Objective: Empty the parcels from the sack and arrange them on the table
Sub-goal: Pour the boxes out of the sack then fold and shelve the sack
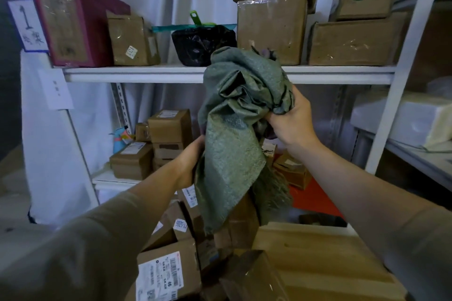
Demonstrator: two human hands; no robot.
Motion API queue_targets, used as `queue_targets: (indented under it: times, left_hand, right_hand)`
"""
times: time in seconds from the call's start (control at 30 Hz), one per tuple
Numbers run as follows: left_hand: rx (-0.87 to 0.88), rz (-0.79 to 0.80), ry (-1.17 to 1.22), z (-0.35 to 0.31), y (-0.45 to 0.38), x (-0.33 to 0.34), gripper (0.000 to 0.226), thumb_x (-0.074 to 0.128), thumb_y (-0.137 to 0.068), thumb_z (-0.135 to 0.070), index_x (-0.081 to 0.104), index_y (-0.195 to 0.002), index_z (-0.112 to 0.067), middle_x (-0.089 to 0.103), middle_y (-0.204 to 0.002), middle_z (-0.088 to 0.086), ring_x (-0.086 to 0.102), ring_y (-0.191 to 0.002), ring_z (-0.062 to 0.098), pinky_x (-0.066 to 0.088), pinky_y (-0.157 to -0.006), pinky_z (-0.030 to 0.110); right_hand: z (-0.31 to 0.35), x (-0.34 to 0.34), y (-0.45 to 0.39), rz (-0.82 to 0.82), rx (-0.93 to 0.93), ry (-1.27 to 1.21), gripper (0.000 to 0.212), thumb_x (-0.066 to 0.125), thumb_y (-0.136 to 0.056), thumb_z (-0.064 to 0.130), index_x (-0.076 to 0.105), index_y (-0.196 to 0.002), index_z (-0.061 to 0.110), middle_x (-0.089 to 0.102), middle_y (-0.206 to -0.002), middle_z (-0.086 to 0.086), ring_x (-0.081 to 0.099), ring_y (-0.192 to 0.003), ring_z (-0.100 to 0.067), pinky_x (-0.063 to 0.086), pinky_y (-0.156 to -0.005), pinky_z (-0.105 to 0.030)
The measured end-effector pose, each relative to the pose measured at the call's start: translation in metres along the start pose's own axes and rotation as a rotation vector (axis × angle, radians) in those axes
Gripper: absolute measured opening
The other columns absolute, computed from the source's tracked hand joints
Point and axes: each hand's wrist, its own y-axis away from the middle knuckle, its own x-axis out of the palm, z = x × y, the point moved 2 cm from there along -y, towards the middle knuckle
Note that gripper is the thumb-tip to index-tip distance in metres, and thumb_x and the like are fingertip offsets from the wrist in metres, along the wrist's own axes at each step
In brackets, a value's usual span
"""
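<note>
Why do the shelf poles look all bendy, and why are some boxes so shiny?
Head view: the wide-angle lens makes the shelf poles lean and curve near the edges; clear tape on the top boxes throws back glare; the near boxes at the bottom are dim and soft; the sack and both hands stay fairly sharp.

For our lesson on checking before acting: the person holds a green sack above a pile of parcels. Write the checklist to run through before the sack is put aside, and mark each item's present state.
1. Left hand grips the sack low down: ok.
2. Right hand grips the bunched sack higher up: ok.
3. Sack hangs limp with no bulge: ok. Truly empty inside: cannot tell.
4. Parcels lie on the table: ok.
5. Parcels arranged neatly: not ok, they lie in a tilted heap.
6. Bare table to spread them on, at the right: ok.
</note>
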Motion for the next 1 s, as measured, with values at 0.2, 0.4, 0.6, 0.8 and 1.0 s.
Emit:
queue_targets:
  times: [0.2,0.4,0.6,0.8,1.0]
  left_hand:
    - [-0.066,-0.004,-0.077,0.007,-0.01,-0.009,0.024,0.048,-0.101,-0.026,0.067,-0.105,-0.011,0.065,-0.092,0.015,0.058,-0.076,0.023,0.046,-0.077,0.032]
    - [0.077,-0.061,-0.254,0.016,-0.037,-0.028,0.017,0.053,-0.099,-0.014,0.067,-0.103,-0.004,0.068,-0.108,0.016,0.06,-0.092,0.025,0.051,-0.083,0.039]
    - [0.192,-0.302,-0.048,0.008,-0.053,-0.051,0.019,0.053,-0.095,-0.01,0.063,-0.082,-0.019,0.067,-0.099,0.014,0.063,-0.1,0.032,0.049,-0.101,0.051]
    - [0.451,-0.406,-0.066,-0.021,-0.042,-0.046,0.019,0.051,-0.099,-0.021,0.069,-0.096,-0.014,0.07,-0.098,0.011,0.064,-0.096,0.029,0.052,-0.092,0.042]
    - [0.513,-0.621,-0.485,-0.005,-0.035,-0.062,0.024,0.056,-0.089,-0.045,0.069,-0.077,-0.029,0.071,-0.076,0.002,0.064,-0.081,0.033,0.054,-0.079,0.046]
  right_hand:
    - [0.004,0.03,-0.003,0.03,-0.034,0.03,0.06,0.078,-0.079,-0.003,0.053,-0.133,0.007,0.065,-0.124,-0.004,0.062,-0.119,-0.011,0.049,-0.105,-0.032]
    - [-0.005,0.04,0.0,0.04,-0.037,0.084,0.058,0.078,-0.08,0.0,0.054,-0.132,0.006,0.066,-0.123,-0.004,0.062,-0.118,-0.009,0.05,-0.103,-0.03]
    - [-0.01,0.034,0.004,0.035,-0.063,0.262,0.053,0.081,-0.075,0.027,0.059,-0.123,0.03,0.069,-0.117,0.008,0.063,-0.117,-0.009,0.052,-0.102,-0.042]
    - [-0.016,0.024,0.002,-0.102,-0.028,0.356,0.053,0.079,-0.077,0.034,0.058,-0.125,0.036,0.067,-0.122,0.008,0.062,-0.118,-0.012,0.053,-0.099,-0.044]
    - [-0.022,0.018,0.01,-0.046,-0.048,0.61,0.048,0.077,-0.08,0.013,0.06,-0.126,0.018,0.065,-0.119,-0.004,0.06,-0.112,-0.024,0.053,-0.092,-0.046]
